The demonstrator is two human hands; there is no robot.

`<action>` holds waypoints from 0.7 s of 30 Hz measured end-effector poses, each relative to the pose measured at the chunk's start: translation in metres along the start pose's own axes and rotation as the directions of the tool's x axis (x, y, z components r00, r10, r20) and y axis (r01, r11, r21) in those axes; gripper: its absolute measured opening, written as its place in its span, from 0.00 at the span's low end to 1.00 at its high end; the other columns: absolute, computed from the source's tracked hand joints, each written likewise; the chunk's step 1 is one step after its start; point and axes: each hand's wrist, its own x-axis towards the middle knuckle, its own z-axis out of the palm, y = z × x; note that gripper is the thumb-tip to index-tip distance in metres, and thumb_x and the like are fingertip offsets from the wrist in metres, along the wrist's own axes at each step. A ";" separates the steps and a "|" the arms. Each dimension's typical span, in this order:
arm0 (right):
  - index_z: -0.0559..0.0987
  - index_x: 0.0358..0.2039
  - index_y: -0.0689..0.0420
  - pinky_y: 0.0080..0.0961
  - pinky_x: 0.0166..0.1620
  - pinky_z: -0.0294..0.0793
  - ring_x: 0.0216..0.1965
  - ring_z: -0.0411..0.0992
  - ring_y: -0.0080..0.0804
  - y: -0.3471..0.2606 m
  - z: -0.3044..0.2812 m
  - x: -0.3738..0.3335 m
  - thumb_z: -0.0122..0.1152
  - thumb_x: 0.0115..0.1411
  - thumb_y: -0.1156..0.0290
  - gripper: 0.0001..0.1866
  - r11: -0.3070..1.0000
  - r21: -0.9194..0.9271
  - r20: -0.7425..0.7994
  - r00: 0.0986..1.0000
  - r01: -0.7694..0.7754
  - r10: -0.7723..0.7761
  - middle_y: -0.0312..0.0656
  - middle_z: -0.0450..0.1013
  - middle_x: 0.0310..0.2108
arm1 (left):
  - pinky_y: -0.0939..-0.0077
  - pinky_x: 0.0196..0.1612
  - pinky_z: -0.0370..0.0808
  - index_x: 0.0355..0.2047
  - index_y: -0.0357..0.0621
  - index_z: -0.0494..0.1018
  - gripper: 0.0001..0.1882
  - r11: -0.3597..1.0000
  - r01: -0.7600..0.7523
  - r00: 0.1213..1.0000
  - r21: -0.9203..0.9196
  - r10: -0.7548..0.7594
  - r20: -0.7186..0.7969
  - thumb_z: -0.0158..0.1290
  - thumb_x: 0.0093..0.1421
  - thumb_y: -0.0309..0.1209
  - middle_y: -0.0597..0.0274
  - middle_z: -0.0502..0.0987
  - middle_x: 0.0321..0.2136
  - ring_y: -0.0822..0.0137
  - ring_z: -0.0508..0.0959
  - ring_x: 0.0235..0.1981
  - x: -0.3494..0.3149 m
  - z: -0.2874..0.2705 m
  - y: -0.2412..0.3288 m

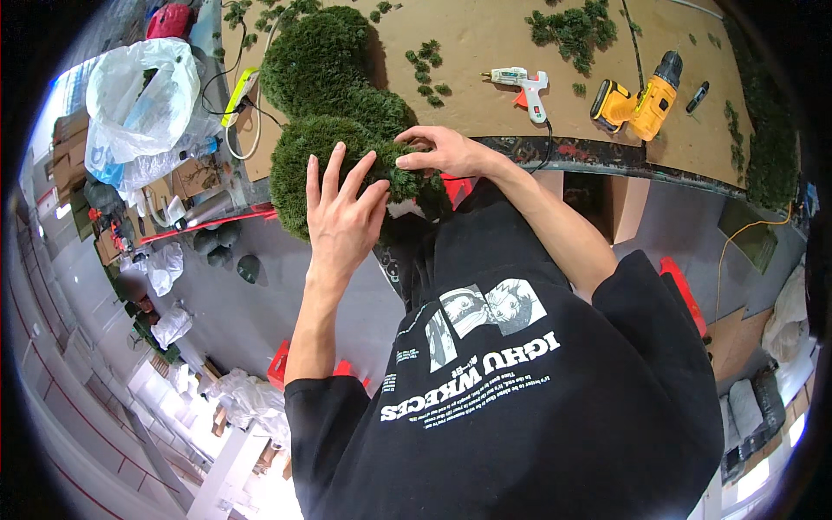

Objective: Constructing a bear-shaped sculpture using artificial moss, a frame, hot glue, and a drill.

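Note:
A lumpy shape covered in dark green artificial moss (322, 104) stands at the edge of a brown board table (485, 52). My left hand (342, 212) lies flat against its lower lobe with fingers spread. My right hand (442, 152) pinches a small green tuft (400, 178) against the same lobe, right beside my left fingertips.
On the board lie a white glue gun (524, 87), a yellow cordless drill (641, 100), a black marker (697, 97) and several loose green tufts (574, 28). A white plastic bag (139, 100) and cardboard boxes sit at the left. Red stools (282, 364) stand on the grey floor below.

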 end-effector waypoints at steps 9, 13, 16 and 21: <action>0.71 0.64 0.64 0.26 0.42 0.78 0.42 0.73 0.22 0.001 0.001 0.001 0.69 0.66 0.56 0.34 1.000 -0.001 -0.011 1.000 0.000 0.000 0.39 0.76 0.41 | 0.43 0.74 0.52 0.39 0.53 0.85 0.11 1.000 0.022 0.993 -0.001 -0.022 0.118 0.67 0.56 0.37 0.64 0.77 0.57 0.51 0.66 0.68 0.010 -0.009 -0.003; 0.71 0.64 0.64 0.26 0.43 0.79 0.44 0.73 0.23 0.000 0.000 0.000 0.70 0.66 0.56 0.34 1.000 -0.004 -0.012 1.000 -0.010 0.010 0.39 0.76 0.43 | 0.44 0.73 0.53 0.40 0.54 0.85 0.09 1.000 0.015 0.982 0.012 -0.017 0.187 0.65 0.58 0.36 0.64 0.77 0.56 0.52 0.67 0.67 0.017 -0.012 -0.006; 0.71 0.64 0.64 0.26 0.43 0.79 0.44 0.74 0.23 -0.002 0.000 0.000 0.70 0.66 0.55 0.35 1.000 -0.006 -0.010 1.000 -0.006 0.006 0.40 0.76 0.43 | 0.43 0.73 0.53 0.39 0.54 0.85 0.08 0.998 0.017 0.983 0.055 -0.027 0.182 0.64 0.59 0.33 0.63 0.77 0.56 0.52 0.67 0.66 0.019 -0.010 -0.001; 0.71 0.64 0.64 0.26 0.44 0.79 0.44 0.74 0.23 -0.003 0.001 0.000 0.70 0.65 0.54 0.35 1.000 0.004 -0.016 1.000 -0.005 0.005 0.40 0.76 0.44 | 0.41 0.72 0.53 0.38 0.53 0.84 0.08 1.000 0.009 0.986 0.029 -0.013 0.166 0.64 0.57 0.32 0.61 0.77 0.55 0.51 0.67 0.66 0.019 -0.012 0.000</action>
